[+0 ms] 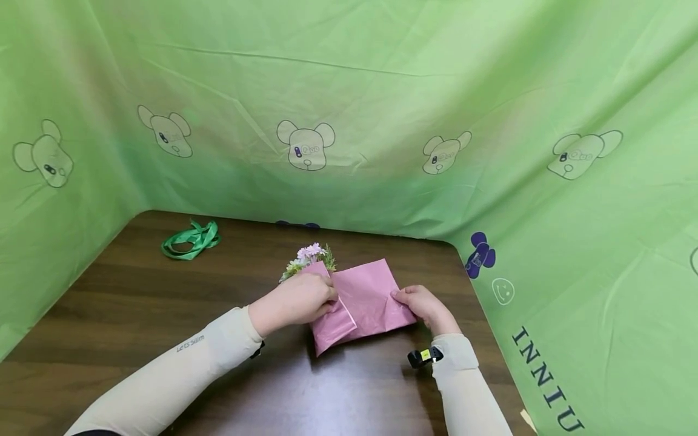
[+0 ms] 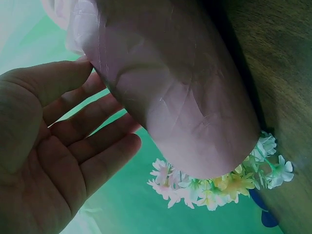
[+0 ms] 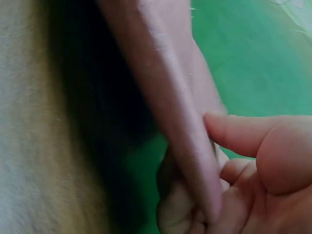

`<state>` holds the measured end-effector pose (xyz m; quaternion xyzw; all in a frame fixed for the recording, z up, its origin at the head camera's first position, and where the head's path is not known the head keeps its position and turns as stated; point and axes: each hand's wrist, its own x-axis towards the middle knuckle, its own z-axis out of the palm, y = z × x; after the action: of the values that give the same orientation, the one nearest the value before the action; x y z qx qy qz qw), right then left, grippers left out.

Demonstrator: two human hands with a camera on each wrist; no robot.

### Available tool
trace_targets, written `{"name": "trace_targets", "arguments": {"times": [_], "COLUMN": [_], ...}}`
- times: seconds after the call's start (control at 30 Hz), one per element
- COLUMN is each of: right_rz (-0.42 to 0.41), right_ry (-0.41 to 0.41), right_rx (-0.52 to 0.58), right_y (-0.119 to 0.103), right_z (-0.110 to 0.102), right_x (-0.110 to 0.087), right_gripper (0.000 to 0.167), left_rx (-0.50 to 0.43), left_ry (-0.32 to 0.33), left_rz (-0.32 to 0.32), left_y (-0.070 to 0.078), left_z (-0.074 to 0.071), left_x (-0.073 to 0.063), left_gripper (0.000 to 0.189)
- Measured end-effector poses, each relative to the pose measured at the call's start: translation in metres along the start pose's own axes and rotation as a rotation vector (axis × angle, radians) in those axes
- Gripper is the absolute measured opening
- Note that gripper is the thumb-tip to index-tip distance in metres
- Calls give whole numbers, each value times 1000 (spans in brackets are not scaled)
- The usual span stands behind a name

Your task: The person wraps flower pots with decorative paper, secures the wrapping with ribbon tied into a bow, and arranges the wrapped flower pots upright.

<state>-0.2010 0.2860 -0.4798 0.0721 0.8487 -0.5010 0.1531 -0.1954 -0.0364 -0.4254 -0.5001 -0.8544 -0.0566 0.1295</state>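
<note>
A sheet of pink wrapping paper (image 1: 366, 293) is folded around a small bunch of artificial flowers (image 1: 311, 254) with lilac, white and yellow blooms. Only the blooms show past the paper's upper left edge; the stems are hidden inside. My left hand (image 1: 302, 298) pinches the folded edge of the paper between thumb and fingers, just below the flowers. In the left wrist view the paper (image 2: 175, 92) curves over the blooms (image 2: 219, 190). At the paper's right side, my right hand (image 1: 424, 304) pinches its edge, thumb on the near face and fingers behind.
A loose coil of green ribbon (image 1: 192, 240) lies at the back left of the dark wooden table (image 1: 163, 290). Green printed cloth (image 1: 371, 79) hangs around the back and both sides of the table.
</note>
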Motion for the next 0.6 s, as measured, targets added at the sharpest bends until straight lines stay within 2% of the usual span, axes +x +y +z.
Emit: {"name": "trace_targets", "arguments": {"times": [0.27,0.6], "right_rz": [5,-30], "right_ry": [31,166], "right_rx": [-19,-169], "right_y": [5,2], "right_z": [5,5], "right_x": [3,-2], "right_gripper": [25,27], "left_rx": [-29,-5], "left_ry": [-19,-18], "left_rz": [-13,-10], "left_y": [0,0], "left_z": [-3,-3], "left_x": [1,3], "left_gripper": [17,14]}}
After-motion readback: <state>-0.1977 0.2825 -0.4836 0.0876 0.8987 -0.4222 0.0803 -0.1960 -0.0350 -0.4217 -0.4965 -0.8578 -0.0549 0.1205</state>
